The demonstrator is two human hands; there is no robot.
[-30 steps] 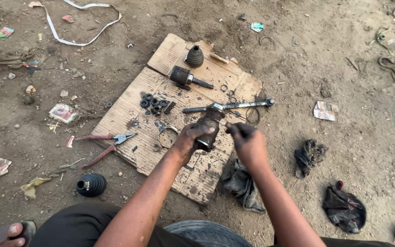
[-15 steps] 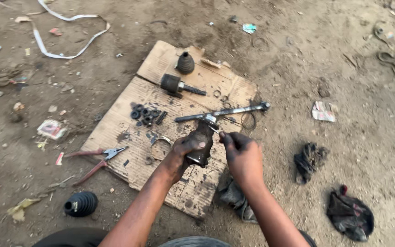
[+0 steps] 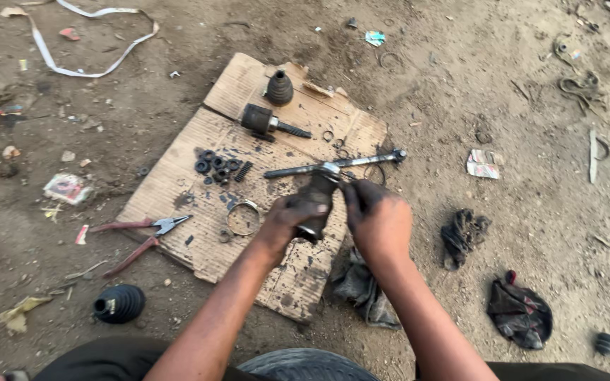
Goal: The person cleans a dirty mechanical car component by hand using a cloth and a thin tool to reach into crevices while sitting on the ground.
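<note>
A greasy rubber boot [image 3: 317, 204], seated on a metal shaft [image 3: 333, 167], is shown above the near half of the cardboard sheet [image 3: 178, 176]. It is clasped by the left hand [image 3: 287, 219] from below-left; the right hand [image 3: 375, 219] pinches its upper end. The shaft's long axis runs left to right.

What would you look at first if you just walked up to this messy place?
Two grease-blackened hands, left hand and right hand, grip a dark metal joint part over a stained cardboard sheet on the dirt. Left of them lie red-handled pliers; nearer the person sits a black ribbed rubber boot.
</note>
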